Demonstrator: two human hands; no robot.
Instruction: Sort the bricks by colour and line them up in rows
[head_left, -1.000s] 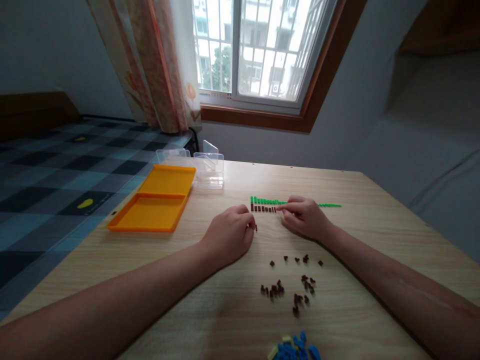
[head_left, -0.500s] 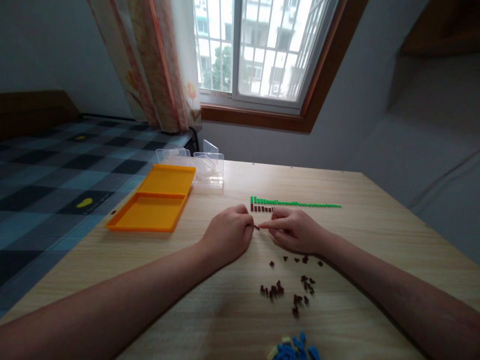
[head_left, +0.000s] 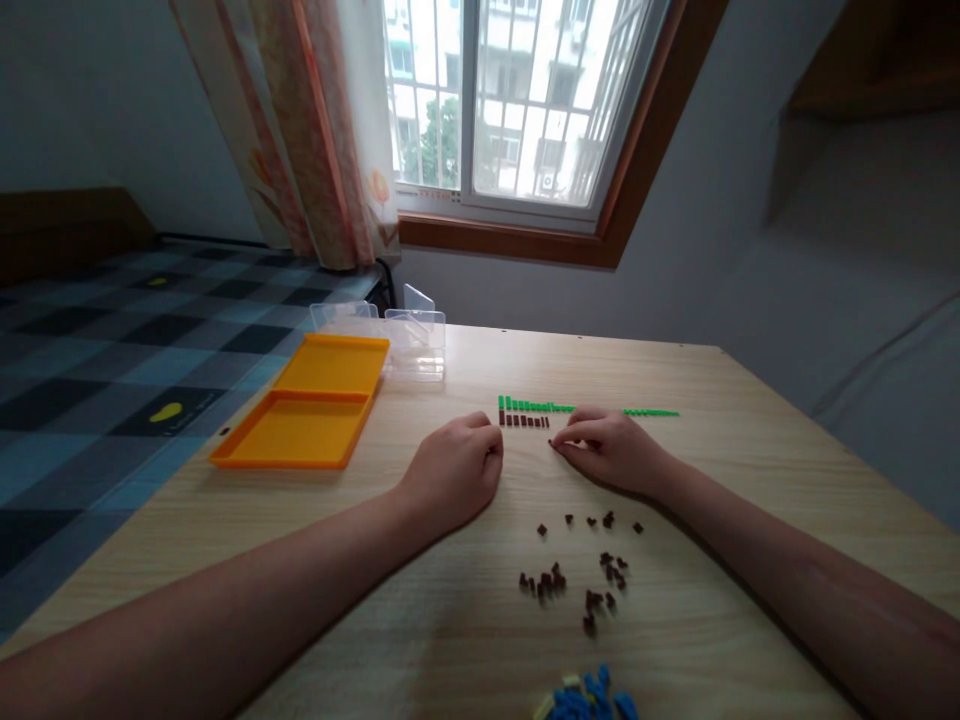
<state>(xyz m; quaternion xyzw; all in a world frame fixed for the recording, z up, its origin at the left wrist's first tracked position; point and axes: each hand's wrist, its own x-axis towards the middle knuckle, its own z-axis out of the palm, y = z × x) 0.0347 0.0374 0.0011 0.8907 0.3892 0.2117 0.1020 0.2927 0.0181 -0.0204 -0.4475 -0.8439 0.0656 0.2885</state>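
My right hand (head_left: 611, 448) pinches a small brown building brick (head_left: 551, 442) between thumb and forefinger, just above or on the table. Left of it, my left hand (head_left: 456, 462) rests curled into a loose fist on the table, and nothing shows between its fingers. Beyond both hands lies a short row of brown bricks (head_left: 523, 421), lined up along a longer row of green bricks (head_left: 525, 405). Part of the green row is hidden behind my right hand. Closer to me, loose brown bricks (head_left: 553, 580) lie scattered in small groups.
An open orange case (head_left: 281, 430) lies at the left of the wooden table (head_left: 405, 640). Behind it stand clear plastic boxes (head_left: 416, 360). Blue and pale yellow pieces (head_left: 589, 698) form a pile at the near edge. A bed (head_left: 135, 350) adjoins on the left.
My right hand has moved right, away from my left hand, taking the brown brick with it. The end of the brown row is now uncovered. My left hand stays in place.
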